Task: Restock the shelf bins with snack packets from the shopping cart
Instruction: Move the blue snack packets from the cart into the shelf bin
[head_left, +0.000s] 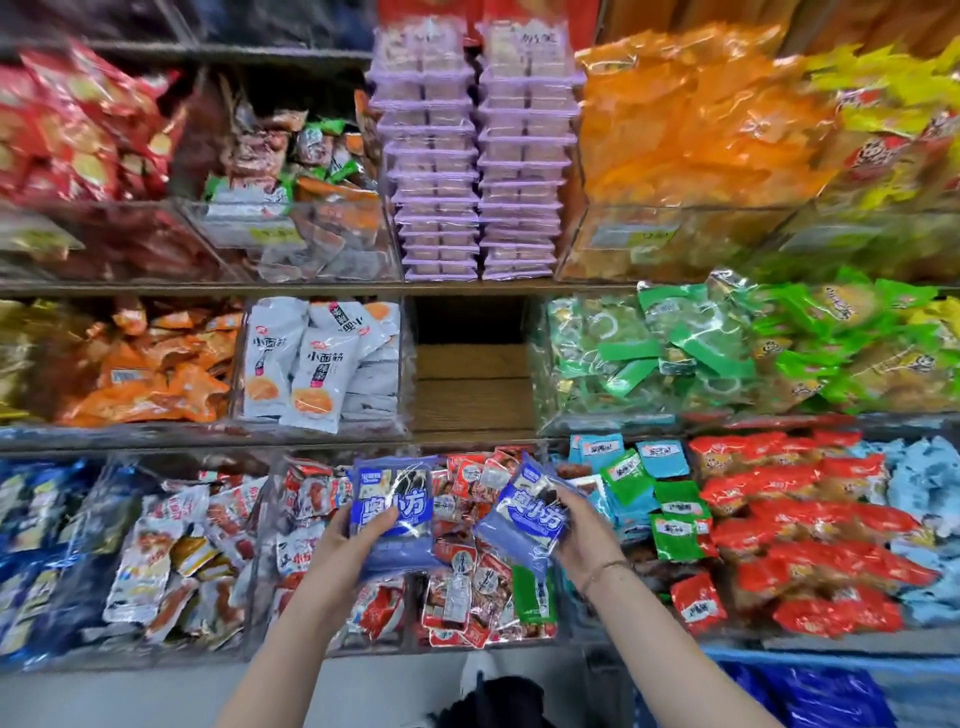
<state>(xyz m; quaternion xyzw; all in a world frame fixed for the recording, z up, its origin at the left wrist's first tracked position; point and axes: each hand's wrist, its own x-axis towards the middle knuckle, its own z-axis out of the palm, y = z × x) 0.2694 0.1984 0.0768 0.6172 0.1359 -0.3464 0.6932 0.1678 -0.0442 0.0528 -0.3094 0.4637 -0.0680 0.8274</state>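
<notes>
My left hand (358, 525) grips a stack of blue snack packets (395, 499) with white lettering, held upright over the lower shelf bin of red-and-white packets (467, 587). My right hand (574, 530) holds a second bunch of the same blue packets (530, 512), tilted to the left. Both bunches hover just below an empty wooden shelf slot (470, 384) in the middle row. The shopping cart is not in view.
Clear bins of packets fill three shelf rows: white packets (311, 358) left of the empty slot, green ones (649, 353) right of it, purple trays (478, 156) stacked above. Red packets (810, 530) and green-and-teal packets (660, 499) lie at lower right.
</notes>
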